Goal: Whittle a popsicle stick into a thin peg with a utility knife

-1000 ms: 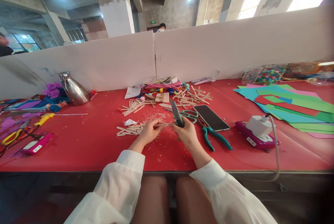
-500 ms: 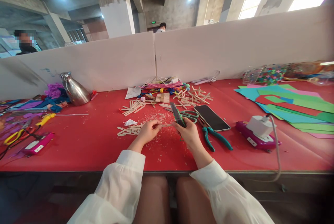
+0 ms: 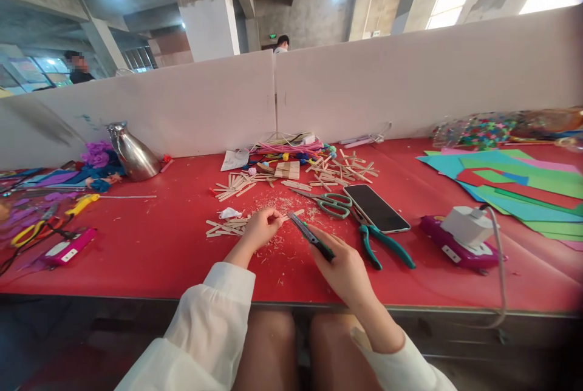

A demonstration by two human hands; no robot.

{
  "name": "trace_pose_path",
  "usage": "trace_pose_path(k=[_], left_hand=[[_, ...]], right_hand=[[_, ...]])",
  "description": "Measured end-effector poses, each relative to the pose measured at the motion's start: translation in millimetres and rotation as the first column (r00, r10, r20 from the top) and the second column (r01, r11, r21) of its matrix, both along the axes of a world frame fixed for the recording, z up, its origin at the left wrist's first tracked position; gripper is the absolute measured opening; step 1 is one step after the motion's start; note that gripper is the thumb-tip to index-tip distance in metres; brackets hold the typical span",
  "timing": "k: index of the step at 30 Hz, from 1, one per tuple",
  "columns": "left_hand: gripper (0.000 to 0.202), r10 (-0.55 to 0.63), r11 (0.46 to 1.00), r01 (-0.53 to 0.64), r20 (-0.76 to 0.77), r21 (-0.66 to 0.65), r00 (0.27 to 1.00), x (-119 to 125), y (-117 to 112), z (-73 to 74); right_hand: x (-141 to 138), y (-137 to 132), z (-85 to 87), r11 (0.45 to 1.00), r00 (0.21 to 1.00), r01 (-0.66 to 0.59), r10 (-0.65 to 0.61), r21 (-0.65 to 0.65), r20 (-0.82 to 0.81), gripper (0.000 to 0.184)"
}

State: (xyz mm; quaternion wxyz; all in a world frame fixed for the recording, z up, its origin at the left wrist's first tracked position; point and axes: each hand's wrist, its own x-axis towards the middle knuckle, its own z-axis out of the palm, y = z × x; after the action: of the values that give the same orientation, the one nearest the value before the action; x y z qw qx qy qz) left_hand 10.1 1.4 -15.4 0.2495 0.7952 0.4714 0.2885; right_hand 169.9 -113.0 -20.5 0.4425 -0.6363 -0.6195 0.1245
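Note:
My left hand (image 3: 262, 228) is closed in a pinch on one end of a thin wooden craft stick (image 3: 293, 214), which points to the right. Wrapped around the handle of a utility knife (image 3: 314, 239), my right hand (image 3: 341, 263) holds its blade tip close to the stick; whether they touch I cannot tell. Pale wood shavings (image 3: 273, 203) lie scattered on the red table under and beyond both hands. A small pile of craft sticks (image 3: 223, 227) is left of my left hand, with a crumpled white scrap (image 3: 230, 213) behind it.
Green-handled scissors (image 3: 334, 204), teal-handled pliers (image 3: 389, 245) and a phone (image 3: 377, 207) lie to the right. Farther right are a power strip (image 3: 455, 245) with a white charger and coloured sheets (image 3: 501, 172). More sticks (image 3: 341, 169) lie behind; a metal jug (image 3: 134, 154) stands back left.
My right hand has moved right and toward me, and the knife has turned from upright to slanting with its blade toward the stick. The left hand keeps its pinch.

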Motion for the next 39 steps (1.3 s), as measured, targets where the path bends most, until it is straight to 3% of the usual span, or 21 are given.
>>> trace_pose_path(k=[7,15,25,31,39], left_hand=[[0.016,-0.008,0.997,0.01,-0.03,0.074,1.0,0.3,0.0,1.0],[0.02,0.002,0.999,-0.002,0.012,-0.04,1.0,1.3,-3.0,1.2],[0.015,-0.014,1.0,0.013,-0.086,-0.017,0.996,3.1,-5.7,1.6],[0.012,-0.011,0.987,0.042,-0.199,0.154,0.98,3.7,-7.0,3.9],[0.012,-0.048,0.988,0.077,-0.207,0.132,0.977,3.8,-5.5,2.8]], right_hand=[[-2.4,-4.2,-1.8,0.99,0.963,0.139,-0.126,-0.037,0.239,0.036],[-6.8,-4.1,-6.4,0.987,0.941,0.163,-0.157,0.007,0.301,0.035],[-11.1,-5.1,-4.3,0.985,0.896,0.169,-0.135,-0.043,0.423,0.036],[-18.1,-7.6,3.5,0.975,0.829,0.178,-0.078,-0.13,0.554,0.038],[-23.3,-8.1,1.1,0.978,0.744,0.165,-0.039,-0.126,0.667,0.038]])
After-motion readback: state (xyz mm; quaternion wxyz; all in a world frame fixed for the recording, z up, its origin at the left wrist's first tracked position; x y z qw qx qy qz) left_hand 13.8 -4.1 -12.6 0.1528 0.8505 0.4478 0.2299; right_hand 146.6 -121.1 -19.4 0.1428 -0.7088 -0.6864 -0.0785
